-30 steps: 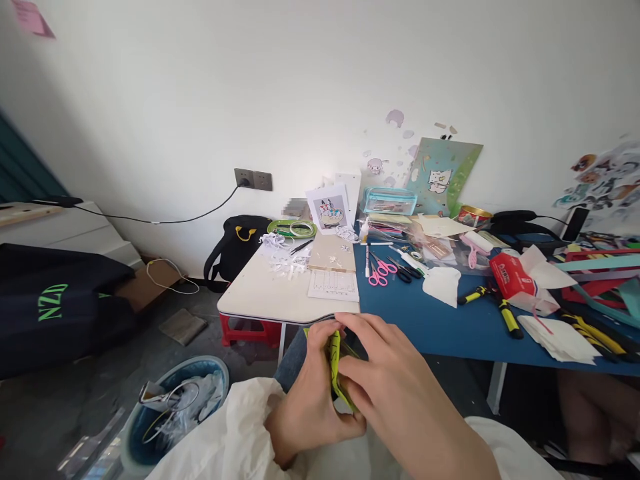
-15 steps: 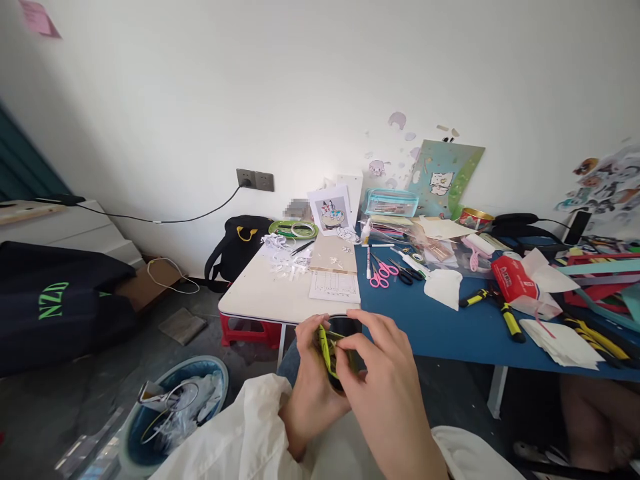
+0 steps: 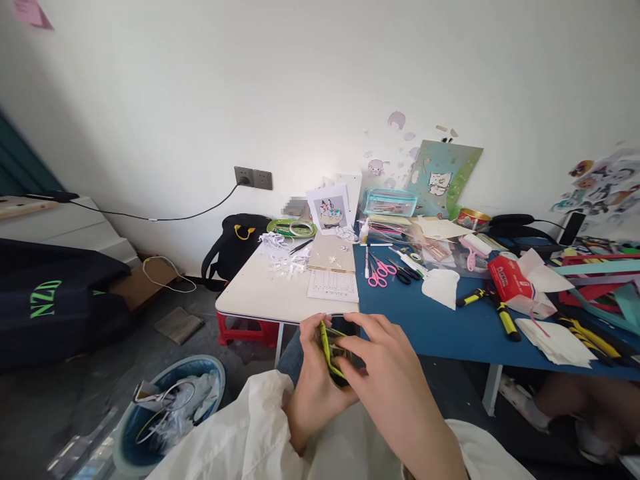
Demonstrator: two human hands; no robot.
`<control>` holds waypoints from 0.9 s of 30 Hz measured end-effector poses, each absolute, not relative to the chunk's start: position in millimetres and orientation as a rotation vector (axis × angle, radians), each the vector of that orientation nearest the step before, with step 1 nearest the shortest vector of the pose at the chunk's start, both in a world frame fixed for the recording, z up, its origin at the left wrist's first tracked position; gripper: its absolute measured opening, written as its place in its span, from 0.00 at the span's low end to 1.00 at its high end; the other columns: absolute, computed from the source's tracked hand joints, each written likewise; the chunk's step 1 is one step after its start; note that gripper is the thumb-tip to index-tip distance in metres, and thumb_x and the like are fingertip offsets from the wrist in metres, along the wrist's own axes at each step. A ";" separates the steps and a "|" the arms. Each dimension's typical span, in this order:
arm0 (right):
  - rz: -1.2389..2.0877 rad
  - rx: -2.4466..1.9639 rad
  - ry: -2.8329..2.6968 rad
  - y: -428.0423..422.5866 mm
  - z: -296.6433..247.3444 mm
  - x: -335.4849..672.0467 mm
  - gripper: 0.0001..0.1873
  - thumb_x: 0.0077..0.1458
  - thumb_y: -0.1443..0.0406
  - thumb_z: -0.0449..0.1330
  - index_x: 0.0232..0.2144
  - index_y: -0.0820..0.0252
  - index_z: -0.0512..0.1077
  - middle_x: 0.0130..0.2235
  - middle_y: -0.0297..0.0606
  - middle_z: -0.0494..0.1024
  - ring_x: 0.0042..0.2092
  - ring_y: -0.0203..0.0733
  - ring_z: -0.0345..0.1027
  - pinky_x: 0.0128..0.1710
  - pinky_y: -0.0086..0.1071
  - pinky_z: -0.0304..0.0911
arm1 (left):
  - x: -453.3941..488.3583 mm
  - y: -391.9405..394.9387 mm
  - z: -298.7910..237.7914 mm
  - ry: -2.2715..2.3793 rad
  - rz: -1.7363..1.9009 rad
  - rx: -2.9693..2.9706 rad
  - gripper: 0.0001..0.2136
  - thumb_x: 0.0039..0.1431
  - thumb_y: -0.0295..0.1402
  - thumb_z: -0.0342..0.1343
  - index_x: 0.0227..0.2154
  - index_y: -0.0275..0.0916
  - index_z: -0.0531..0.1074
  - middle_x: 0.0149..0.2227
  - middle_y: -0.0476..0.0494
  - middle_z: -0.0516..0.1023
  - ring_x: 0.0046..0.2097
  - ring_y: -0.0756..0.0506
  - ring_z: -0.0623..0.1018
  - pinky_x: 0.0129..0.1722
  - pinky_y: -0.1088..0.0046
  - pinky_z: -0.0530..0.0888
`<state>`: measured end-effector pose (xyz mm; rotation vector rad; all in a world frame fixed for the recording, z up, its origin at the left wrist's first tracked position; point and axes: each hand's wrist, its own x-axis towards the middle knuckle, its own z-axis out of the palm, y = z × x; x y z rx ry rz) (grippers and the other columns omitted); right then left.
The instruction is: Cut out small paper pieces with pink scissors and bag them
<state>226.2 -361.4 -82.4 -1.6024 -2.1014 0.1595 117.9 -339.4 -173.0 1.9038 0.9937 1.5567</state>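
Note:
Above my lap, at the table's front edge, my left hand is wrapped round a small dark pouch with a yellow-green edge. Its mouth is held open toward me. My right hand is over the right side of the pouch, with thumb and index finger bent together into its opening. What those fingertips hold, if anything, is hidden inside. The other right fingers lie along the pouch's far rim. Its exact kind I cannot make out.
Pink-handled scissors, yellow-black pliers and a red tissue pack lie on the blue table. Paper scraps cover part of the white table. A blue bin stands lower left. Another person's legs show at right.
My right thumb and index finger have moved a little lower and further into the pouch. The other person's foot has shifted under the table. My view has moved slightly.

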 end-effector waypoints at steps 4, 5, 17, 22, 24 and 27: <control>0.123 -1.606 -2.142 -356.3 -81.6 218.9 0.12 0.54 0.72 0.58 0.23 0.56 0.77 0.42 0.36 0.78 0.44 0.46 0.67 0.40 0.41 0.60 | 116.4 -338.8 -173.5 0.994 1.595 1.950 0.40 0.45 0.29 0.62 0.56 0.43 0.43 0.49 0.37 0.54 0.52 0.38 0.63 0.51 0.57 0.67; 0.111 -1.615 -2.134 -356.0 -81.7 217.5 0.13 0.54 0.72 0.58 0.22 0.56 0.77 0.42 0.36 0.79 0.44 0.45 0.67 0.41 0.42 0.59 | 115.8 -338.5 -173.6 0.997 1.605 1.957 0.40 0.45 0.29 0.61 0.57 0.43 0.43 0.49 0.37 0.54 0.52 0.38 0.63 0.51 0.56 0.67; 0.101 -1.585 -2.252 -342.3 -81.3 217.7 0.09 0.51 0.73 0.60 0.26 0.59 0.79 0.43 0.39 0.79 0.47 0.48 0.67 0.43 0.43 0.59 | 119.7 -337.2 -175.8 0.993 1.670 1.983 0.40 0.43 0.28 0.63 0.56 0.44 0.44 0.50 0.36 0.54 0.53 0.36 0.63 0.51 0.52 0.66; 0.142 -1.555 -2.203 -362.3 -74.9 226.5 0.09 0.55 0.71 0.59 0.31 0.55 0.78 0.47 0.34 0.77 0.47 0.44 0.67 0.43 0.40 0.61 | 117.7 -340.2 -169.5 1.005 1.641 1.871 0.39 0.44 0.28 0.62 0.55 0.43 0.44 0.48 0.38 0.55 0.50 0.39 0.66 0.49 0.57 0.69; 0.157 -1.549 -2.181 -369.7 -73.3 231.5 0.09 0.55 0.70 0.59 0.33 0.54 0.78 0.49 0.33 0.76 0.48 0.45 0.66 0.44 0.40 0.62 | 118.3 -341.7 -167.5 1.005 1.634 1.829 0.38 0.44 0.27 0.62 0.54 0.43 0.45 0.48 0.38 0.56 0.50 0.40 0.66 0.49 0.59 0.70; 0.170 -1.550 -2.150 -375.4 -74.2 236.4 0.10 0.55 0.72 0.58 0.33 0.54 0.77 0.48 0.32 0.76 0.48 0.45 0.67 0.44 0.41 0.64 | 119.8 -343.1 -166.4 1.000 1.633 1.797 0.38 0.43 0.27 0.62 0.54 0.43 0.46 0.48 0.38 0.56 0.49 0.41 0.66 0.49 0.60 0.69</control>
